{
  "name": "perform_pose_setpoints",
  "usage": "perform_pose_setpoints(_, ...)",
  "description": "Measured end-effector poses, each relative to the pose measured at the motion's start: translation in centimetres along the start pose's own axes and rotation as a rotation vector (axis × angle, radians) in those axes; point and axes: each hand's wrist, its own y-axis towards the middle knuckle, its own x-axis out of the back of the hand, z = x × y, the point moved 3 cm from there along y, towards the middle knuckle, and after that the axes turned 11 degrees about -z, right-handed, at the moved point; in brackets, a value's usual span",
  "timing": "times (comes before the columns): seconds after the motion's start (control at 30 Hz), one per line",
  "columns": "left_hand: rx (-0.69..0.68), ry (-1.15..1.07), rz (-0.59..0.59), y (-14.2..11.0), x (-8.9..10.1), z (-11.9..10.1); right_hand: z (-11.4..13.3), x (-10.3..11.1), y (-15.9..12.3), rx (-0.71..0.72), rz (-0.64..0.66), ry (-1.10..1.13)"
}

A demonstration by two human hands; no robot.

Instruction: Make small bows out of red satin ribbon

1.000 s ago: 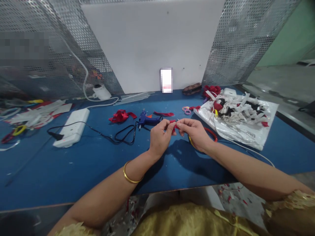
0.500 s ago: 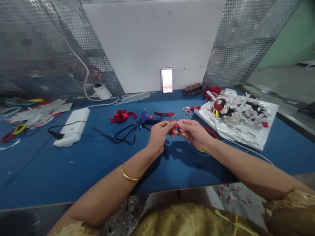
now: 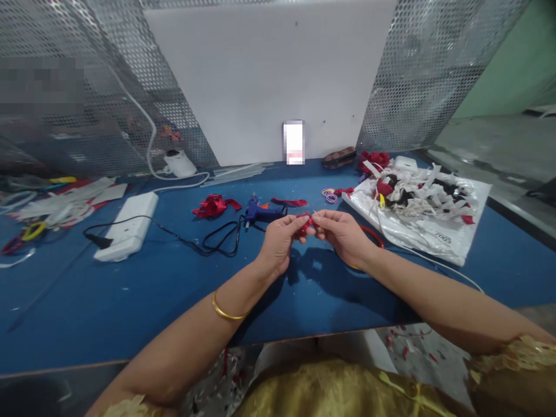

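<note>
A small piece of red ribbon (image 3: pixel 306 225) is pinched between my two hands, above the blue table. My left hand (image 3: pixel 278 240) grips it from the left, thumb on top. My right hand (image 3: pixel 341 233) is closed on its right side, thumb and forefinger together; the fingers partly hide the ribbon. Just beyond my left hand lies a blue glue gun (image 3: pixel 259 211) with a black cord. A strip of red ribbon (image 3: pixel 290 202) rests behind it, and a red ribbon bundle (image 3: pixel 212 205) sits to its left.
A white power strip (image 3: pixel 132 223) and scissors (image 3: pixel 33 231) lie on the left. At the right, a white plastic bag (image 3: pixel 456 237) carries fabric scraps. Several rubber bands (image 3: pixel 330 196), a brown case (image 3: pixel 339 157) and a lit phone (image 3: pixel 294 142) are at the back. Glue sticks (image 3: pixel 238 171) lie by the wall.
Both hands stay in nearly the same place, still holding the red ribbon. The fingers have shifted slightly around it.
</note>
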Motion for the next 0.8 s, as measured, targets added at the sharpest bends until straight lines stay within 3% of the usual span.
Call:
perform_pose_setpoints(0.13,-0.004,-0.035,0.075,0.1,-0.1,-0.2,0.7,0.0,0.1,0.162,0.020,-0.120)
perform_pose_setpoints(0.33,-0.120,0.041,0.096,-0.2,-0.2,-0.6,1.2,0.1,-0.5,0.427,-0.016,-0.413)
perform_pose_setpoints(0.43,-0.165,0.075,0.074,-0.4,-0.2,-0.6,1.1,0.1,-0.7,0.480,-0.034,-0.464)
perform_pose_setpoints(0.57,-0.151,0.062,0.017,-0.4,-0.1,-0.5,0.9,0.0,-0.5,0.342,-0.001,-0.299)
perform_pose_setpoints(0.8,0.040,-0.044,0.025,-0.2,-0.2,0.1,0.3,-0.2,-0.2,0.058,0.074,-0.029)
